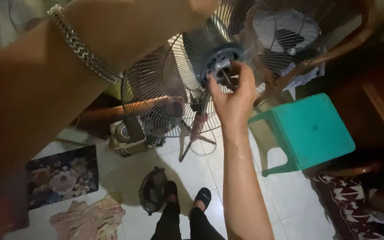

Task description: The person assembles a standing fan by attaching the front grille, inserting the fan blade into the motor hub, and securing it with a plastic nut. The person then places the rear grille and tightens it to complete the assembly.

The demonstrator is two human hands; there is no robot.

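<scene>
We look down at our two arms and a fan (178,84). Our right hand (233,95) reaches up to the middle of the fan. Its fingers (245,73) are bent around the round grey hub (221,66) and a thin pin that sticks out of it. The fingertips touch the hub, and the thumb sits just below it. The wire guard (152,93) spreads out all around the fingers, mostly to their left and above.

Our left arm goes across the top of the view, with a silver bracelet (83,46) on the wrist. Our left hand (201,6) is at the top edge, above the hub. It is cut off there, so we cannot tell if its fingers are open or closed, or what they hold.

To the right of the fingers stands a green stool (312,129). Far below them, on the white floor (285,191), lie another dark guard (152,191), a flower mat (63,175) and a pink cloth (90,218). Our black slippers (203,198) are down there too.
</scene>
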